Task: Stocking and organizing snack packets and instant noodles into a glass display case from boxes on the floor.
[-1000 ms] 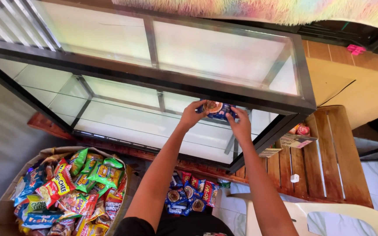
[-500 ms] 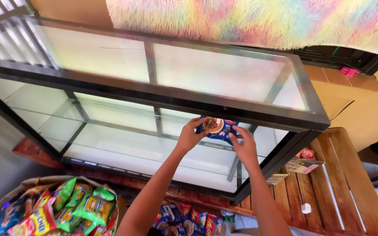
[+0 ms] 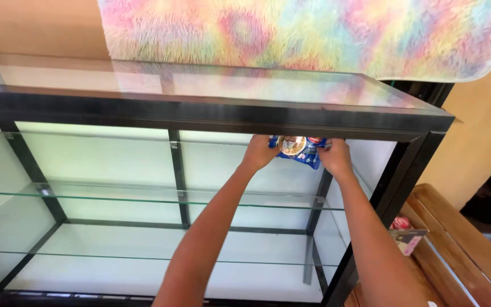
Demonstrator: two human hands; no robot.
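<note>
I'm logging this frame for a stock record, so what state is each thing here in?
blue snack packet: sealed, held up inside the cabinet's top level.
left hand: grip shut on the packet's left edge.
right hand: grip shut on its right edge.
glass display cabinet: front open, shelves bare.

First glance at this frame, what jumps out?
Both hands, left hand and right hand, hold a blue snack packet just under the top frame of a black-framed glass display cabinet. A fluffy rainbow rug hangs on the wall behind it.
</note>
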